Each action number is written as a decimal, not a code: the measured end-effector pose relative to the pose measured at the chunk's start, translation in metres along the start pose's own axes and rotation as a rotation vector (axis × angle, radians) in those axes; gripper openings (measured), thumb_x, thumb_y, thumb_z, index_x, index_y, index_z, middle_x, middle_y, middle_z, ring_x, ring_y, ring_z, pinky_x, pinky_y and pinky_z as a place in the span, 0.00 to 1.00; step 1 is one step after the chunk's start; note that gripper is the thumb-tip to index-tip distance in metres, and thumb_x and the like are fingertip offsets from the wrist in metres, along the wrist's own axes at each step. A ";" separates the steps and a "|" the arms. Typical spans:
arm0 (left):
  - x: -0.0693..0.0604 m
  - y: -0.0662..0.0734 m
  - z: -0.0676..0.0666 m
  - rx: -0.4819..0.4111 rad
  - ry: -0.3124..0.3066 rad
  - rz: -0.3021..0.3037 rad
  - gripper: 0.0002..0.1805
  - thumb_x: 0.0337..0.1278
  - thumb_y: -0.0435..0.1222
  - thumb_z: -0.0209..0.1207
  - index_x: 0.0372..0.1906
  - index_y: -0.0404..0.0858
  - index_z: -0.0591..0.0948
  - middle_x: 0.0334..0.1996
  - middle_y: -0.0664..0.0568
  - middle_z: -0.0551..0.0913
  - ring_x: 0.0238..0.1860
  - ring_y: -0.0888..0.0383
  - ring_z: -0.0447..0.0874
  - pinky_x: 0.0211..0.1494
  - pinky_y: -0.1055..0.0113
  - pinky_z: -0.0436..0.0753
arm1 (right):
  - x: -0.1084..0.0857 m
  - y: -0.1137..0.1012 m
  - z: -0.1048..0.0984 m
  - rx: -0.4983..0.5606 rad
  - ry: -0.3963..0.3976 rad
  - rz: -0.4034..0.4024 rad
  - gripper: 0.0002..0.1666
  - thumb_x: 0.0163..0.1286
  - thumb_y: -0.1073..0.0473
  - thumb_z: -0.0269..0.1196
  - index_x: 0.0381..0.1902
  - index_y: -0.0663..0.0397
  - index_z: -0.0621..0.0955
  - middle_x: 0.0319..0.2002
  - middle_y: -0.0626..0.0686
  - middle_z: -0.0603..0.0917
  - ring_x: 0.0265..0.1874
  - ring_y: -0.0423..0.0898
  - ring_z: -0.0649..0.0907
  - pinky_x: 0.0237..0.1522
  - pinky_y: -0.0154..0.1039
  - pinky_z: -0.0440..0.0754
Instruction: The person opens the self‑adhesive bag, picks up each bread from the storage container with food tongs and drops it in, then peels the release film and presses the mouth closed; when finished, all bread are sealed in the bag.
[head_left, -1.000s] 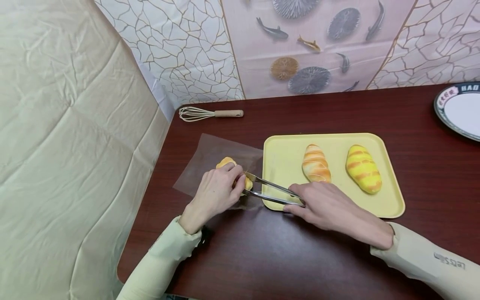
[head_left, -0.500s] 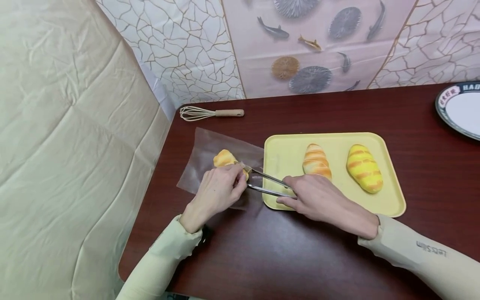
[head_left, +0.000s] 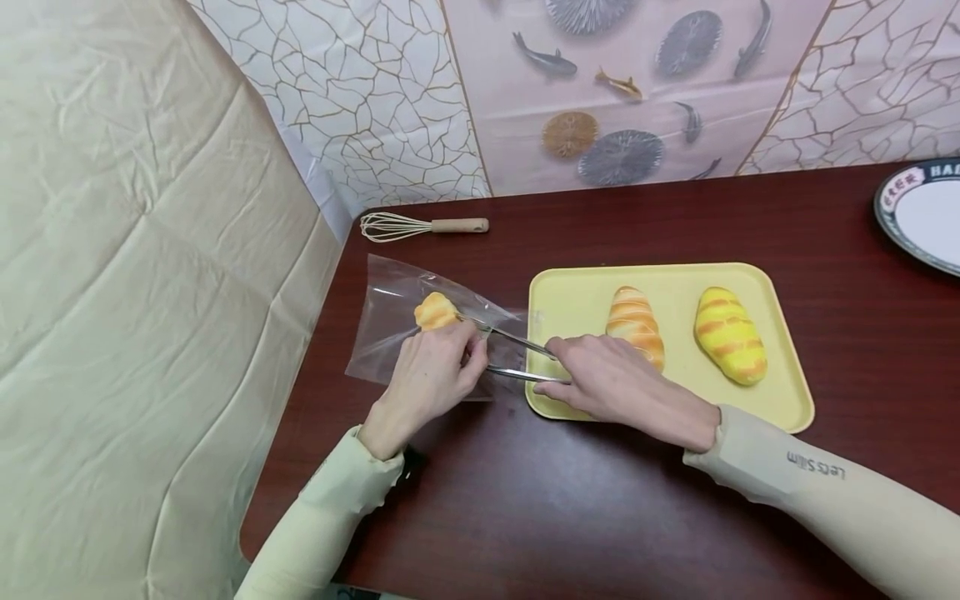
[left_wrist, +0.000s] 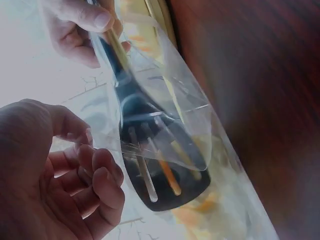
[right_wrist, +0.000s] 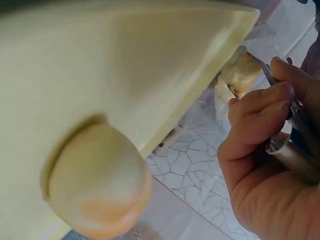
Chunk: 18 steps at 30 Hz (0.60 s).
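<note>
My left hand pinches the edge of a clear plastic bag between thumb and finger; the left wrist view shows the pinched film. My right hand grips metal tongs, whose arms reach left over the tray's edge. In the left wrist view the slotted tongs head lies behind the clear film, inside the bag. At the tongs' tips is a golden bread roll, partly hidden by my left hand. The right wrist view shows fingers curled round the tongs' handle.
A yellow tray holds an orange-striped bread and a yellow bread. A whisk lies at the back left of the dark table. A dark-rimmed plate stands at the far right.
My right hand and the tongs have moved left, and the bread roll has shifted left and away from me. The bag's film has lifted and spread; my left hand has stayed nearly in place.
</note>
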<state>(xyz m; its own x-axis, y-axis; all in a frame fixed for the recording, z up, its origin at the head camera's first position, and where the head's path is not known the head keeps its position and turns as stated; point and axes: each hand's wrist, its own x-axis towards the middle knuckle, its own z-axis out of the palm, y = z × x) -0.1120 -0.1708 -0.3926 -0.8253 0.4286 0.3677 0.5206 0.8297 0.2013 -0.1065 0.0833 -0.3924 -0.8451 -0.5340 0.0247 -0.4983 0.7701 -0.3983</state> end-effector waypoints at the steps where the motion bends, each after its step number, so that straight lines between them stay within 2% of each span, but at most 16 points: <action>1: 0.000 -0.001 0.000 0.001 0.004 -0.010 0.10 0.66 0.35 0.62 0.26 0.44 0.78 0.20 0.56 0.76 0.20 0.56 0.77 0.22 0.55 0.76 | 0.001 0.000 0.001 0.010 -0.011 0.021 0.21 0.68 0.44 0.76 0.35 0.52 0.80 0.19 0.45 0.73 0.19 0.45 0.73 0.22 0.41 0.68; 7: 0.002 -0.004 0.002 0.000 0.037 -0.060 0.11 0.67 0.36 0.61 0.27 0.44 0.78 0.20 0.56 0.76 0.19 0.53 0.79 0.21 0.55 0.76 | 0.000 -0.002 0.003 0.062 -0.055 0.116 0.24 0.68 0.39 0.73 0.33 0.51 0.80 0.20 0.46 0.76 0.20 0.45 0.74 0.22 0.40 0.69; 10: 0.002 -0.004 0.003 0.002 0.051 -0.073 0.11 0.67 0.36 0.60 0.26 0.44 0.77 0.20 0.56 0.76 0.19 0.52 0.78 0.21 0.55 0.76 | -0.004 -0.001 0.004 0.083 -0.045 0.121 0.26 0.67 0.36 0.73 0.31 0.51 0.79 0.19 0.46 0.75 0.19 0.44 0.73 0.21 0.40 0.68; 16: 0.002 -0.005 0.005 0.005 0.063 -0.068 0.12 0.67 0.35 0.60 0.25 0.44 0.75 0.20 0.56 0.75 0.18 0.53 0.79 0.21 0.55 0.76 | -0.004 0.022 0.029 0.062 -0.029 0.126 0.28 0.66 0.29 0.72 0.29 0.43 0.77 0.17 0.43 0.72 0.18 0.42 0.72 0.20 0.40 0.65; 18: 0.002 -0.006 0.006 0.008 0.068 -0.060 0.11 0.67 0.35 0.60 0.26 0.44 0.76 0.20 0.56 0.76 0.19 0.53 0.79 0.21 0.55 0.77 | -0.005 0.021 0.028 0.077 -0.032 0.112 0.27 0.66 0.30 0.72 0.28 0.42 0.76 0.17 0.42 0.72 0.18 0.42 0.72 0.20 0.39 0.65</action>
<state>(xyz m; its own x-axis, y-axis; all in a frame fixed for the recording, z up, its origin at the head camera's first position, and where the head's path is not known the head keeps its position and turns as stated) -0.1176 -0.1730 -0.3983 -0.8378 0.3532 0.4163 0.4688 0.8562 0.2172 -0.1072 0.0925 -0.4268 -0.8872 -0.4583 -0.0523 -0.3841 0.7969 -0.4663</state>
